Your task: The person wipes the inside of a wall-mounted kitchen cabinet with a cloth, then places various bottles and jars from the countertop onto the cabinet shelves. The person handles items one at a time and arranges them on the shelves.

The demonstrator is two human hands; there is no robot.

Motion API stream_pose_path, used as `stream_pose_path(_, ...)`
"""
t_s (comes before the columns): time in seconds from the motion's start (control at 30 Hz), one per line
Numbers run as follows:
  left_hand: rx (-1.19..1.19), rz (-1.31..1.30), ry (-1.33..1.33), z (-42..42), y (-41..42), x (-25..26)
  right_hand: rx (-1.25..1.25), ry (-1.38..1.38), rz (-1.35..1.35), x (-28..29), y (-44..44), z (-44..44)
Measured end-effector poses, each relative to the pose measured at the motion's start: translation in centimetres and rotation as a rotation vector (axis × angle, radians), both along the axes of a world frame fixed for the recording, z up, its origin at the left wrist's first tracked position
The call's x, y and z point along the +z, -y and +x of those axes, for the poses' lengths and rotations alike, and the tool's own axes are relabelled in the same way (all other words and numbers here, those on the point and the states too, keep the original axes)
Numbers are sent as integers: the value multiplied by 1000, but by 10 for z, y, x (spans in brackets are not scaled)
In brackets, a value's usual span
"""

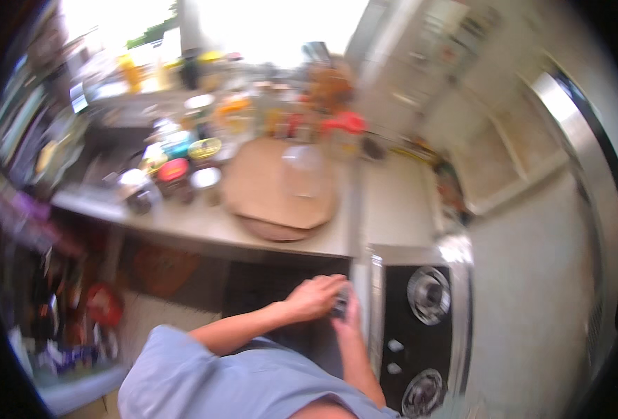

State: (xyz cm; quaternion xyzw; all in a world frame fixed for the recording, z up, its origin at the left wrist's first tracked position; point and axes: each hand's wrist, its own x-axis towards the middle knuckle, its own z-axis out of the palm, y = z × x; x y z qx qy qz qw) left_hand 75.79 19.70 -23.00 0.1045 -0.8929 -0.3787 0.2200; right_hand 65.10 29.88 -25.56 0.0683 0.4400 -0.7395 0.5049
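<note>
In front of my body, my left hand (317,297) and my right hand (349,317) meet around a small dark object (340,304), which looks like a little jar, though blur hides what it is. The fingers of my left hand lie over its upper end, and my right hand grips it from the right side. Both hands are in the air between the counter edge and the gas hob (416,335). Beyond them, a round wooden board (267,183) lies on the counter, with a clear plastic container (302,170) on top.
Several lidded jars (174,178) crowd the counter (199,222) left of the board. A red-lidded jar (344,131) stands behind it. The hob has two burners at the right, beside a wall. A sink (112,152) is at the left, under a bright window.
</note>
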Motion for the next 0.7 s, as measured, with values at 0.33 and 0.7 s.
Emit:
stream_pose_path(0.33, -107, 100, 557, 216, 88, -9, -213, 20, -19, 2, -44, 28)
stream_pose_path(0.7, 423, 739, -57, 416, 207, -15, 708, -9, -220, 29, 240, 353)
